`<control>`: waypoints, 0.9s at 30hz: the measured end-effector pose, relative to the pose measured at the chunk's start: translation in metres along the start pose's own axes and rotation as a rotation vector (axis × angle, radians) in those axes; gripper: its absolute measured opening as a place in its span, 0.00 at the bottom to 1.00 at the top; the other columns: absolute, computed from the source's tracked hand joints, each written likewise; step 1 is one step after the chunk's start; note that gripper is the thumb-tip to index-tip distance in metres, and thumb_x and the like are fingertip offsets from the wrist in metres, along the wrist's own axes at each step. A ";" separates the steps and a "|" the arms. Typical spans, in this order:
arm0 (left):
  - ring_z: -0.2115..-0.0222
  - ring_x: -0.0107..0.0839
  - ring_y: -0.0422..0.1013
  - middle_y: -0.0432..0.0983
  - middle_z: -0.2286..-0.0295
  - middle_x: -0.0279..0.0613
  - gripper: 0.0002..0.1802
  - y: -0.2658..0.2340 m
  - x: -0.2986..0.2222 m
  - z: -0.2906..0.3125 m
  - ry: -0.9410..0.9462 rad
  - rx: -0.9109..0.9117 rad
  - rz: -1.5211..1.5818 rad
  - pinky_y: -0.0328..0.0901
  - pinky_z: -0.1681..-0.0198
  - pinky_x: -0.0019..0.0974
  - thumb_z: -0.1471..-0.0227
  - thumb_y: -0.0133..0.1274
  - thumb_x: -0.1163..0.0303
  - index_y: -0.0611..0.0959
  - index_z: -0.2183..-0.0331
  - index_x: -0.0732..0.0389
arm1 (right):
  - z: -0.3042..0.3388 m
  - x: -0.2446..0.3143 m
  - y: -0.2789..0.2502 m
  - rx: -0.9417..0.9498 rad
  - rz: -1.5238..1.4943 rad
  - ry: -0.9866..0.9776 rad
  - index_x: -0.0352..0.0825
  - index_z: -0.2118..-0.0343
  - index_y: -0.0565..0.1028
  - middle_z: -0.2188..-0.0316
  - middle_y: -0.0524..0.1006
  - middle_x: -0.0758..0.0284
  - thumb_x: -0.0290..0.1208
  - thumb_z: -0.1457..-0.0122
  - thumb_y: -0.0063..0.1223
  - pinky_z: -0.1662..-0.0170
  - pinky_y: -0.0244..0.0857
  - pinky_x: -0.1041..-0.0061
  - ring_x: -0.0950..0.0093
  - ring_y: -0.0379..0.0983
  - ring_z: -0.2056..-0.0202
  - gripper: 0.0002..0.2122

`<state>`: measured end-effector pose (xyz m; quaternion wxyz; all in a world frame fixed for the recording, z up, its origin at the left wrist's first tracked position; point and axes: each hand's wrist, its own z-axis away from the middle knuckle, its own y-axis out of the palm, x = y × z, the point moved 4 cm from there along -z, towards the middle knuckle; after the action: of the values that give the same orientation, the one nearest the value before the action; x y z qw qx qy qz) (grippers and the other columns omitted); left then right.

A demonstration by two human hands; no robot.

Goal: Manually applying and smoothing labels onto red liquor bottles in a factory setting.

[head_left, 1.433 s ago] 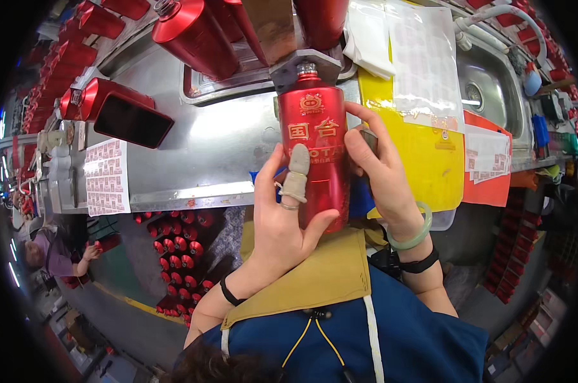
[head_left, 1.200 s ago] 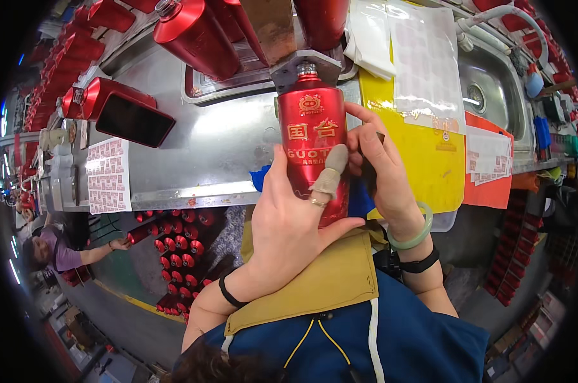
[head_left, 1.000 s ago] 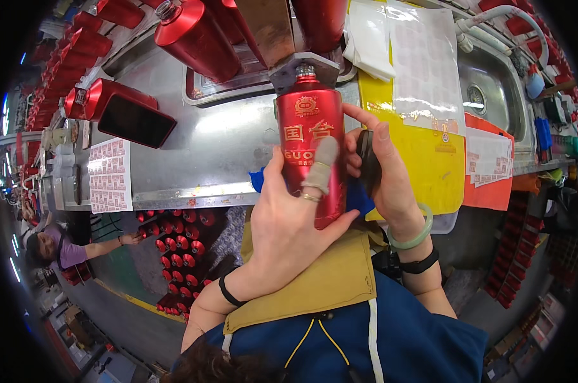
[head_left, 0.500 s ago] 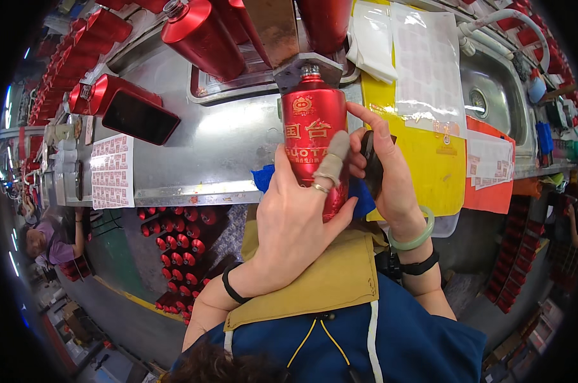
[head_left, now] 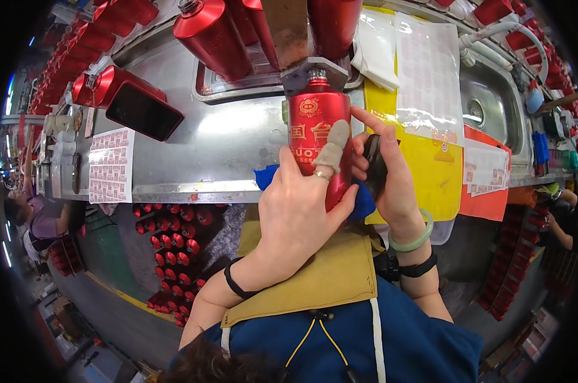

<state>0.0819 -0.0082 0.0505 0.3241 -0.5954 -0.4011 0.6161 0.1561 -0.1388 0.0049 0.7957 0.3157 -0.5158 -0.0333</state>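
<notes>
A red bottle (head_left: 311, 122) with gold lettering and a bare silver threaded neck leans back, its shoulder against a metal bracket. Wrapped around its lower front is my left hand (head_left: 305, 204), one finger covered by a grey finger cot. My right hand (head_left: 394, 172) is beside the bottle, its curled fingers gripping a dark, flat, rounded piece (head_left: 374, 167) whose kind I cannot make out. The tip of its index finger touches the bottle's right side. A blue cloth (head_left: 364, 203) shows behind and beneath the bottle.
On the left of the metal bench (head_left: 219, 137), a black phone (head_left: 143, 113) leans on a lying red bottle (head_left: 101, 89), near a label sheet (head_left: 111, 167). Red bottles (head_left: 214, 38) stand on a tray. At right lie a yellow folder (head_left: 429, 191) and a sink (head_left: 487, 96).
My view has shifted slightly, moving the bench things a little in the picture. The left hand's covered finger sits slightly higher on the bottle's front. Both hands keep their holds.
</notes>
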 end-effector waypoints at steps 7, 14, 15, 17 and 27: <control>0.48 0.64 0.71 0.55 0.38 0.76 0.72 0.002 0.027 0.032 0.131 -0.039 0.266 0.70 0.46 0.47 0.70 0.77 0.47 0.57 0.34 0.72 | -0.003 0.011 -0.005 0.109 -0.102 0.054 0.31 0.32 0.58 0.62 0.70 0.70 0.54 0.27 0.37 0.54 0.61 0.76 0.80 0.64 0.63 0.32; 0.43 0.60 0.66 0.67 0.42 0.65 0.57 0.020 0.041 0.028 0.096 -0.054 0.434 0.64 0.41 0.49 0.63 0.73 0.71 0.60 0.35 0.73 | -0.003 0.041 0.014 -0.069 0.399 -0.373 0.28 0.43 0.69 0.50 0.74 0.67 0.22 0.33 0.52 0.47 0.66 0.80 0.81 0.72 0.52 0.16; 0.43 0.59 0.67 0.67 0.42 0.65 0.54 0.019 0.041 0.029 0.093 -0.076 0.456 0.65 0.42 0.49 0.61 0.71 0.74 0.62 0.35 0.73 | 0.000 0.038 0.017 -0.068 0.402 -0.374 0.28 0.43 0.69 0.50 0.74 0.67 0.22 0.33 0.52 0.47 0.66 0.80 0.81 0.72 0.52 0.16; 0.44 0.57 0.68 0.69 0.44 0.63 0.53 0.021 0.043 0.035 0.106 -0.118 0.419 0.66 0.43 0.47 0.61 0.72 0.72 0.64 0.36 0.71 | 0.004 0.030 0.019 -0.062 0.555 -0.340 0.29 0.46 0.71 0.56 0.77 0.68 0.23 0.34 0.54 0.52 0.68 0.80 0.81 0.74 0.57 0.15; 0.46 0.52 0.70 0.70 0.45 0.59 0.56 0.006 0.030 0.038 0.212 -0.270 0.325 0.66 0.43 0.45 0.62 0.74 0.73 0.63 0.34 0.70 | -0.002 0.060 0.010 -0.213 1.132 -0.931 0.36 0.55 0.81 0.62 0.81 0.64 0.19 0.44 0.58 0.61 0.70 0.70 0.68 0.79 0.63 0.14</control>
<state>0.0423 0.0110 0.0296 0.1784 -0.7516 -0.3423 0.5349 0.1835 -0.1528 0.0580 0.4162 -0.1242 -0.8778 0.2018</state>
